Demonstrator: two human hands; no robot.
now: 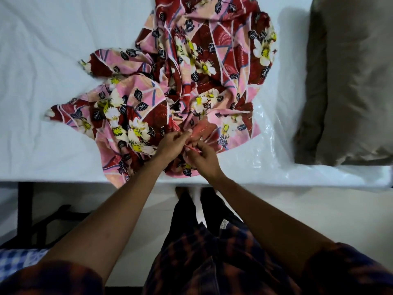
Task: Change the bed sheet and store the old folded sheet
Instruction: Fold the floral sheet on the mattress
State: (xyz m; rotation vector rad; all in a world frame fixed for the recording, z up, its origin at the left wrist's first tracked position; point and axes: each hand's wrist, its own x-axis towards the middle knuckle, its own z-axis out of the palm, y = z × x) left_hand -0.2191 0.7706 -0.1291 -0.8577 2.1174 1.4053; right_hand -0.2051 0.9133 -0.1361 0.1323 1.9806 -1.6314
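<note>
Left hand (pixel 170 143): fingers curled, pinching an edge of the sheet (pixel 212 50). Right hand (pixel 201 158): just beside the left, fingers curled, pinching the same edge. Both forearms: bare, stretched forward, converging toward the hands, knuckles turned upward.

I see olive-brown pillow (pixel 350 81) lying at far right. Crinkled clear plastic (pixel 265 150) just left of it, nearer me. Black frame (pixel 24 209) low at left. Blue-white checked cloth (pixel 19 260) in bottom-left corner. Pale floor (pixel 319 209) below.

Both hands (pixel 187 149) on floral sheet (pixel 191 71)
</note>
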